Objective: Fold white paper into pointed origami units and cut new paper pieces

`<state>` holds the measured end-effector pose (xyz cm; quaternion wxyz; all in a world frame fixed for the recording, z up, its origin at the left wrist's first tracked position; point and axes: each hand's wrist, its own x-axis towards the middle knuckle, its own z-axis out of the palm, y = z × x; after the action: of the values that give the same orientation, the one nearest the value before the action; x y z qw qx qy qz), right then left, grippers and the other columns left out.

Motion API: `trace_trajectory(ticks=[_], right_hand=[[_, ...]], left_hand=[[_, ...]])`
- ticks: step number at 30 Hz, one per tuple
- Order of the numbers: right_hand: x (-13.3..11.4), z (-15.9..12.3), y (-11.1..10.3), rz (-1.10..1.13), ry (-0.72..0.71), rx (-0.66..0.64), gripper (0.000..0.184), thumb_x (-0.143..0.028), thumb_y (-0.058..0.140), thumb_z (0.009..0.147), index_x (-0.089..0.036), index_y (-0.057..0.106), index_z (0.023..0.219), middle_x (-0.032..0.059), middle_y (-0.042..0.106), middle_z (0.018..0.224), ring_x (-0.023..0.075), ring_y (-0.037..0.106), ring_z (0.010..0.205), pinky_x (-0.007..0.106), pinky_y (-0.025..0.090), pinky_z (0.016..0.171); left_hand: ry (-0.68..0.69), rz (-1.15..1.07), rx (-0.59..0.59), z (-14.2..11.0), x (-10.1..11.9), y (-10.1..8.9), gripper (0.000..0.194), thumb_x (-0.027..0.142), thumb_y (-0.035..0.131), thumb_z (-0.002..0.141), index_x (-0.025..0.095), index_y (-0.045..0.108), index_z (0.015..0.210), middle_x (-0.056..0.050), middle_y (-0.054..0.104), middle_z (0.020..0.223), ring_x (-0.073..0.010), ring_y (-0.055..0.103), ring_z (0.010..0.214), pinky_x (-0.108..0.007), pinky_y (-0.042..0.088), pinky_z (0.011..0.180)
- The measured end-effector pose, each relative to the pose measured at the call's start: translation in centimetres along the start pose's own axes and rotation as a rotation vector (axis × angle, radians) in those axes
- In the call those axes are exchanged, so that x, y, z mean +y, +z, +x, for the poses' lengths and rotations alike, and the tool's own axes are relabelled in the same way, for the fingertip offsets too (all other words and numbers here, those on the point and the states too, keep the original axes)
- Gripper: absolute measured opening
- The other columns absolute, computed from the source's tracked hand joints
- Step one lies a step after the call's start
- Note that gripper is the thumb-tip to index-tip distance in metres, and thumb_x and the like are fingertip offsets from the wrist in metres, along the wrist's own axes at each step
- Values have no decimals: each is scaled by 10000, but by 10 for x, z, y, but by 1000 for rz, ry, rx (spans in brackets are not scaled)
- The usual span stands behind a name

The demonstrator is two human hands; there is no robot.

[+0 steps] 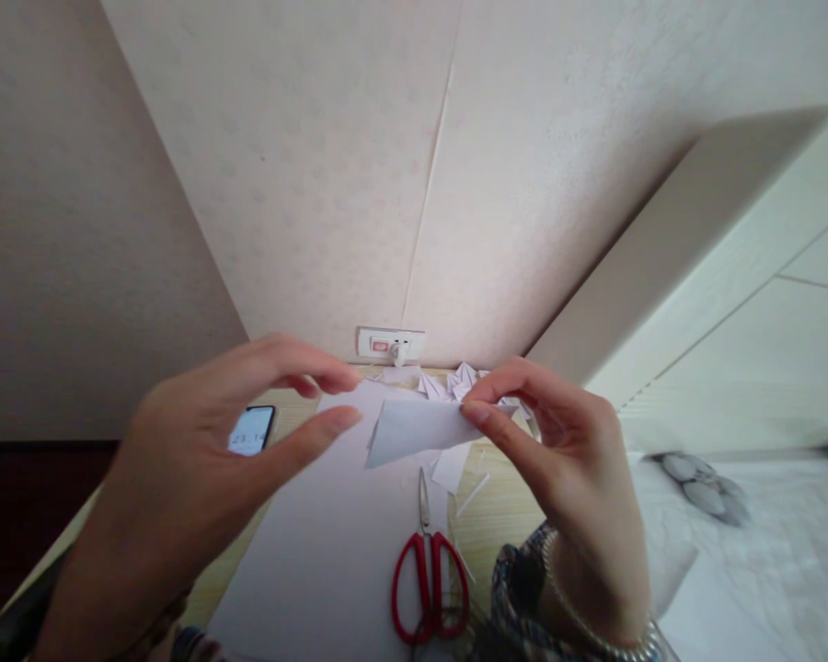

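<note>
Between thumb and fingers, my right hand (558, 441) pinches the right end of a folded piece of white paper (414, 428), held up above the table. My left hand (227, 441) is just left of the paper, thumb and fingertips apart with nothing between them. Below the paper, red-handled scissors (428, 579) lie with their blades pointing away from me. They rest partly on a large white sheet (304, 561). Several folded white paper pieces (448, 382) sit near the wall, partly hidden behind my right hand.
A phone (252, 430) with a lit screen lies left of the sheet, partly behind my left hand. A wall socket (390, 345) with a plug is at the table's back. Paper scraps (473, 494) lie right of the sheet. A white cabinet (745, 303) stands at the right.
</note>
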<state>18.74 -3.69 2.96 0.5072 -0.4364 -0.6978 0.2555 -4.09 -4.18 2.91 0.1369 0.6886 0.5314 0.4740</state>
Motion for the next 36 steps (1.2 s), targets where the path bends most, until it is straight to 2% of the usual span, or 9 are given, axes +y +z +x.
trace_trajectory(ticks=[3, 9, 15, 21, 26, 30, 32, 34, 36], right_hand=[[-1, 0, 3, -1, -15, -61, 122, -183, 691, 866, -234, 664, 759, -77, 677, 738, 92, 598, 730, 223, 436, 680], [-4, 2, 13, -54, -103, -115, 56, -155, 704, 853, -195, 665, 857, -43, 690, 831, 95, 617, 795, 213, 458, 721], [-8, 2, 23, -98, -144, -123, 123, -141, 688, 872, -179, 638, 766, -44, 655, 742, 91, 606, 728, 212, 458, 674], [-4, 2, 13, -97, -119, -132, 114, -138, 692, 854, -187, 648, 761, -42, 674, 750, 97, 615, 732, 221, 459, 687], [0, 2, -1, -82, -65, -90, 110, -168, 704, 855, -215, 654, 770, -57, 680, 751, 98, 605, 736, 223, 444, 696], [2, 3, -4, -27, -8, -52, 101, -188, 692, 863, -224, 656, 775, -47, 677, 747, 112, 603, 735, 243, 430, 666], [3, 3, -5, 14, 22, -23, 101, -202, 672, 877, -226, 653, 781, -44, 669, 744, 112, 597, 721, 247, 417, 636], [5, 4, -5, 54, 43, 19, 113, -215, 659, 888, -228, 644, 778, -50, 654, 729, 106, 587, 701, 244, 406, 614], [7, 4, -6, 71, 51, 63, 126, -216, 662, 887, -230, 638, 763, -55, 641, 713, 102, 581, 694, 241, 403, 613]], left_hand=[[44, -53, -96, -1, 8, 7, 72, 258, 672, 811, 306, 703, 769, 117, 731, 775, -102, 648, 750, -197, 443, 705], [72, -24, -103, -2, 12, 15, 114, 224, 669, 790, 301, 688, 708, 122, 715, 703, -96, 639, 657, -175, 470, 683], [142, 16, -88, -1, 17, 14, 133, 213, 643, 794, 286, 679, 689, 118, 719, 688, -90, 645, 630, -172, 481, 680], [139, 24, -70, -4, 11, 11, 123, 252, 645, 787, 313, 681, 686, 138, 710, 684, -97, 619, 603, -180, 482, 685], [67, 171, 0, -5, 4, 5, 77, 314, 665, 824, 307, 694, 754, 104, 716, 723, -134, 614, 646, -234, 483, 725], [-7, 36, 33, -4, 10, 7, 121, 343, 652, 829, 303, 697, 724, 84, 723, 715, -148, 635, 672, -254, 504, 708], [-97, -111, -2, -3, 13, 9, 66, 340, 669, 809, 309, 727, 816, 71, 762, 788, -149, 671, 695, -234, 528, 648], [-169, -225, -102, -1, 12, 10, 152, 327, 690, 792, 299, 744, 932, 44, 796, 889, -147, 710, 727, -200, 540, 583], [-177, -264, -225, 0, 10, 10, 159, 310, 678, 801, 269, 758, 932, 21, 806, 885, -147, 735, 737, -174, 542, 552]])
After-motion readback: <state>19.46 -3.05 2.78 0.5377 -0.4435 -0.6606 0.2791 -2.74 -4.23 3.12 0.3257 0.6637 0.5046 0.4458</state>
